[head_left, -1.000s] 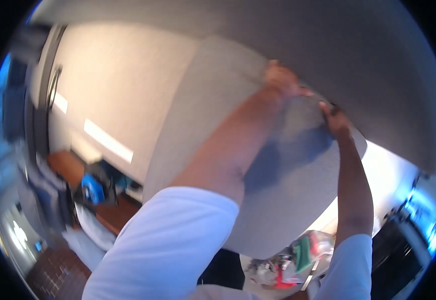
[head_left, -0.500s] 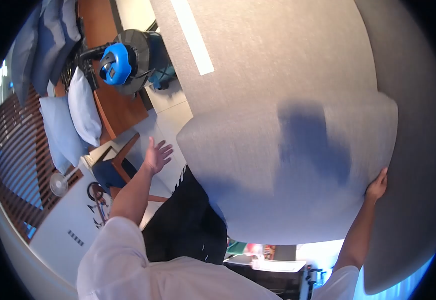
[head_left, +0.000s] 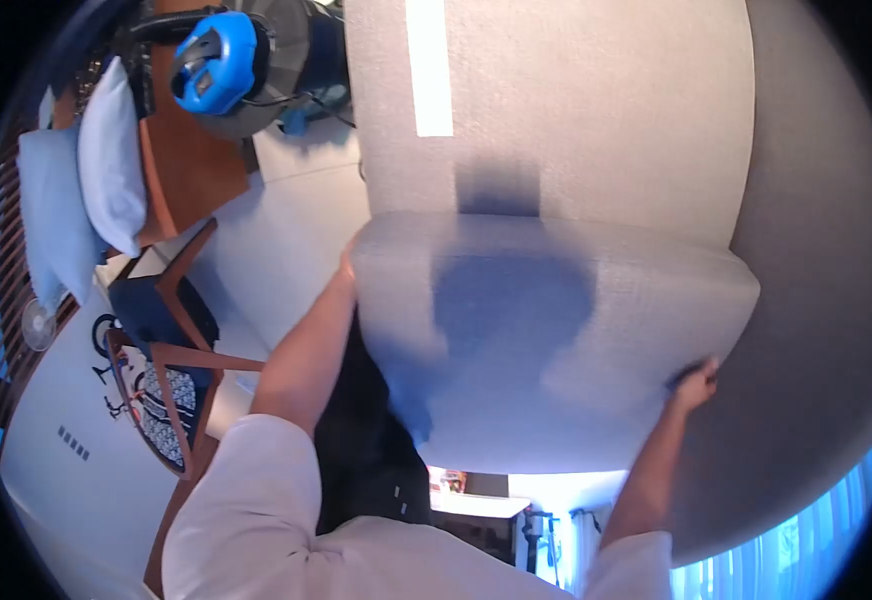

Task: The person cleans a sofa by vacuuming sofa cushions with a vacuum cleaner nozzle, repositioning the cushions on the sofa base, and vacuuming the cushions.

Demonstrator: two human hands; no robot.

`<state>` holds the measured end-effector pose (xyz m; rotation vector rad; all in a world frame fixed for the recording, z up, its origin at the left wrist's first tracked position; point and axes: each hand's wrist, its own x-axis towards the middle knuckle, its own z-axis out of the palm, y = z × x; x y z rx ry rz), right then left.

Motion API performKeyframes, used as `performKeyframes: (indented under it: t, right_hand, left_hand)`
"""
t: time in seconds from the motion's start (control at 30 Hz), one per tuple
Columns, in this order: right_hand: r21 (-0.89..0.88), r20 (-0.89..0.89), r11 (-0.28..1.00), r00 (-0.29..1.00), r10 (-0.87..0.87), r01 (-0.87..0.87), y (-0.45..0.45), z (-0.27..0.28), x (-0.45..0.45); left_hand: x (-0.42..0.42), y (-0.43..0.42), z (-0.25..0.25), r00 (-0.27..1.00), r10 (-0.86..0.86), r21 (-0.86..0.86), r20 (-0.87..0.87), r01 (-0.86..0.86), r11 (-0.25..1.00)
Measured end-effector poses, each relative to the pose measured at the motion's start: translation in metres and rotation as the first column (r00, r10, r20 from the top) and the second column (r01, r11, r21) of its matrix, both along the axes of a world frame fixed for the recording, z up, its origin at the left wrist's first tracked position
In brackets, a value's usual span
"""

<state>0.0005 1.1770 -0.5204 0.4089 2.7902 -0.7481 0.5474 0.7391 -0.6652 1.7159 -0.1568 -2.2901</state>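
Pale floor (head_left: 296, 245), grey upholstery (head_left: 596, 110), blue-topped canister (head_left: 256, 70) nearby, contents hidden. Right hand (head_left: 696, 386) grips grey cushion (head_left: 526, 400) edge; left hand (head_left: 350, 258) at opposite side, grip unclear.

A home: sofa (head_left: 596, 110), pillows (head_left: 111, 165), curtain (head_left: 786, 555)

The cushion (head_left: 596, 350) is a broad, thick block covered in plain, finely woven grey-beige fabric, its lower part tinged bluish. Its wide face is turned toward the wearer, with a rounded upper edge and softly blunted corners; the sides draw in toward a gently curved lower edge. A dark shadow (head_left: 511, 305) falls across the middle of the face. The left hand (head_left: 349, 258) is at its upper left corner, the right hand (head_left: 696, 385) at its right side. It overlaps a pale upholstered surface (head_left: 596, 120) above and a darker upholstered piece (head_left: 806, 330) at right; whether it touches them cannot be told.
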Motion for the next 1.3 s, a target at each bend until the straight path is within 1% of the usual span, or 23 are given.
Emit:
performKeyframes:
  t: [0.07, 0.13, 0.17, 0.2, 0.23, 0.27, 0.3, 0.37, 0.57, 0.63, 0.8, 0.83, 0.87, 0.9, 0.93, 0.97, 1.0, 1.03, 1.1, 1.17, 1.2, 1.23, 1.3]
  right_hand:
    - [0.608, -0.226, 0.794, 0.960, 0.165, 0.006, -0.094, -0.014, 0.045]
    - [0.602, -0.257, 0.797, 0.958, 0.130, 0.054, -0.100, -0.023, 0.049]
    - [0.581, -0.298, 0.808, 0.950, 0.097, 0.099, -0.106, -0.031, 0.046]
    - [0.588, -0.301, 0.800, 0.950, 0.083, 0.117, -0.102, -0.027, 0.047]
    - [0.607, -0.275, 0.790, 0.956, 0.102, 0.091, -0.100, -0.027, 0.047]
    - [0.619, -0.257, 0.783, 0.959, 0.118, 0.069, -0.101, -0.029, 0.043]
    - [0.629, -0.277, 0.770, 0.956, 0.098, 0.103, -0.099, -0.029, 0.043]
    - [0.658, -0.190, 0.751, 0.976, 0.110, 0.044, -0.095, -0.025, 0.040]
    - [0.545, -0.070, 0.837, 0.993, 0.099, -0.045, -0.094, 0.020, 0.038]
    - [0.486, 0.003, 0.838, 0.960, 0.281, -0.247, -0.078, 0.057, 0.063]
    - [0.529, -0.093, 0.840, 0.976, 0.196, -0.118, -0.048, 0.067, 0.356]
    - [0.530, 0.007, 0.844, 0.995, 0.098, -0.087, -0.053, 0.074, 0.437]
    - [0.539, 0.108, 0.841, 0.994, -0.019, -0.043, -0.052, 0.075, 0.521]
    - [0.484, 0.313, 0.875, 0.931, -0.187, 0.013, -0.060, 0.097, 0.581]
    - [0.465, 0.291, 0.878, 0.956, -0.032, -0.112, -0.035, 0.095, 0.659]
    - [0.348, 0.646, 0.911, 0.761, -0.061, -0.222, -0.017, 0.131, 0.703]
    - [0.234, 0.946, 0.934, 0.160, -0.283, 0.270, 0.026, 0.112, 0.734]
    - [0.444, 0.789, 0.828, -0.588, -0.180, 0.343, 0.070, 0.092, 0.768]
    - [0.257, 0.920, 0.644, -0.387, 0.065, 0.721, 0.093, 0.143, 0.773]
    - [-0.022, 0.988, 0.713, 0.123, -0.091, 0.701, 0.106, 0.189, 0.713]
    - [-0.197, 0.857, 0.955, 0.512, 0.058, 0.223, 0.136, 0.152, 0.694]
    - [0.081, 0.647, 0.936, 0.732, 0.212, -0.342, 0.175, 0.107, 0.686]
    - [-0.149, 0.383, 0.973, 0.917, -0.109, 0.178, 0.137, 0.174, 0.601]
  left_hand:
    - [-0.008, -0.015, 0.035, 0.994, 0.074, 0.196, 0.081, -0.089, 0.977]
    - [-0.012, -0.024, 0.090, 0.868, 0.045, 0.017, 0.494, -0.062, 0.998]
    - [-0.022, -0.025, 0.117, 0.873, 0.038, 0.007, 0.487, -0.047, 0.999]
    - [-0.030, -0.012, 0.153, 0.767, -0.208, -0.239, 0.607, 0.425, 0.873]
    - [-0.043, -0.005, 0.179, 0.569, -0.333, -0.385, 0.752, 0.789, 0.478]
    - [-0.060, -0.007, 0.191, 0.350, -0.294, -0.383, 0.889, 0.922, -0.063]
    - [-0.079, -0.008, 0.192, 0.361, -0.317, -0.404, 0.877, 0.911, -0.079]
    - [-0.129, -0.013, 0.182, 0.000, -0.304, -0.183, 0.953, 0.798, -0.574]
    - [-0.147, -0.032, 0.172, -0.033, -0.562, -0.334, 0.827, 0.775, -0.537]
    - [-0.153, -0.053, 0.186, 0.000, -0.573, -0.372, 0.820, 0.761, -0.532]
    - [-0.086, -0.072, 0.227, -0.302, -0.608, -0.070, 0.735, 0.857, -0.510]
    - [-0.057, -0.081, 0.239, -0.452, -0.614, 0.096, 0.647, 0.847, -0.522]
    - [-0.004, -0.092, 0.231, -0.668, -0.557, 0.178, 0.494, 0.705, -0.687]
    - [0.078, -0.098, 0.214, -0.860, -0.291, 0.184, 0.420, 0.394, -0.900]
    - [0.163, -0.100, 0.225, -0.872, -0.120, 0.212, 0.474, 0.245, -0.946]
    - [0.190, -0.095, 0.278, -0.945, -0.158, 0.311, 0.286, 0.248, -0.917]
    - [0.226, -0.094, 0.306, -0.940, -0.317, 0.377, 0.126, 0.341, -0.861]
    - [0.288, -0.086, 0.327, -0.894, -0.370, 0.412, 0.250, 0.445, -0.795]
    - [0.361, -0.076, 0.376, -0.818, -0.488, 0.368, 0.304, 0.573, -0.732]
    - [0.426, -0.073, 0.375, -0.818, -0.468, 0.269, 0.335, 0.559, -0.784]
    - [0.441, -0.072, 0.374, -0.793, -0.469, 0.229, 0.390, 0.577, -0.784]
    - [0.427, -0.071, 0.397, -0.750, -0.536, 0.233, 0.387, 0.642, -0.730]
    - [0.369, -0.086, 0.430, -0.567, -0.688, 0.265, 0.453, 0.823, -0.503]
